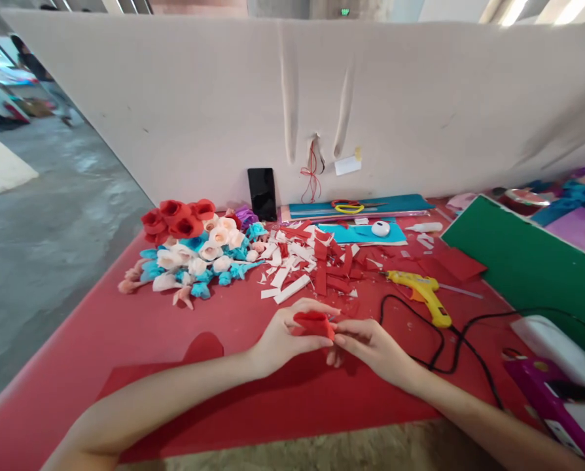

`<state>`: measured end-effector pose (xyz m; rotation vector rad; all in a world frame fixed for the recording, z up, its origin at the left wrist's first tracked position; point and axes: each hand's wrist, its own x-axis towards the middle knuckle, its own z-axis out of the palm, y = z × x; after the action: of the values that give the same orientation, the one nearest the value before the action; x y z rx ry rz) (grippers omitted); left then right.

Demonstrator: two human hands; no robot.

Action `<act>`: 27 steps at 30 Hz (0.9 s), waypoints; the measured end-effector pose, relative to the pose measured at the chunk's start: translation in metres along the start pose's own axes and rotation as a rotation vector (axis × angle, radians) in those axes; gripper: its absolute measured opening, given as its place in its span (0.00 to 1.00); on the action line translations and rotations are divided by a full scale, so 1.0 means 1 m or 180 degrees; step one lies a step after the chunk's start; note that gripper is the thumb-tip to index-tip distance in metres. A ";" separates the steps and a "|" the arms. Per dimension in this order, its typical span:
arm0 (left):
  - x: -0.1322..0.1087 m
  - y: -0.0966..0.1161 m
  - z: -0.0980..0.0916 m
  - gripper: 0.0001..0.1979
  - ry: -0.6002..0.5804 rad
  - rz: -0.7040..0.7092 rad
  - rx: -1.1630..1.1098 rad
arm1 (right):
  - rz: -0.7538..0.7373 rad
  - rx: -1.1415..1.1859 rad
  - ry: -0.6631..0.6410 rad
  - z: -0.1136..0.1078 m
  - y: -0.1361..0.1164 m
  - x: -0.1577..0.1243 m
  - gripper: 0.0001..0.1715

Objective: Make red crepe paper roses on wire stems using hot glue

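Observation:
My left hand (285, 333) and my right hand (371, 343) meet over the red table cover (233, 327), both pinched on a small rolled piece of red foam (315, 322). The left fingers curl around its top and left side. The right fingertips press on its right end. A loose sheet of red foam (201, 350) lies under my left forearm.
A pile of red, white and blue foam flowers (194, 248) lies at the back left. Red and white scraps (312, 261) litter the middle. A yellow glue gun (423, 294) with a black cord lies right of my hands. A green sheet (528, 261), scissors (349, 207) and a black phone (262, 193) stand farther back.

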<state>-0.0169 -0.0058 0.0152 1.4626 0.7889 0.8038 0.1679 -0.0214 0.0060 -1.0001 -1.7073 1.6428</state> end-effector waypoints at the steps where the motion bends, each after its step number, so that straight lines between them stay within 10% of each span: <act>1: 0.001 0.000 0.000 0.15 -0.0027 -0.0058 -0.0073 | 0.0029 0.0053 -0.0012 0.000 0.001 0.000 0.19; 12: 0.010 -0.005 0.000 0.19 -0.0062 -0.0352 -0.0860 | 0.0208 0.0421 0.0122 -0.001 -0.005 0.003 0.16; 27: -0.007 0.007 0.001 0.10 0.0908 -0.0430 -0.1591 | -0.0070 -0.0513 0.0984 0.036 -0.012 0.025 0.10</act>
<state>-0.0201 -0.0124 0.0221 0.8535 0.8157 1.0320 0.1223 -0.0210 0.0124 -1.2356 -1.6498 1.2740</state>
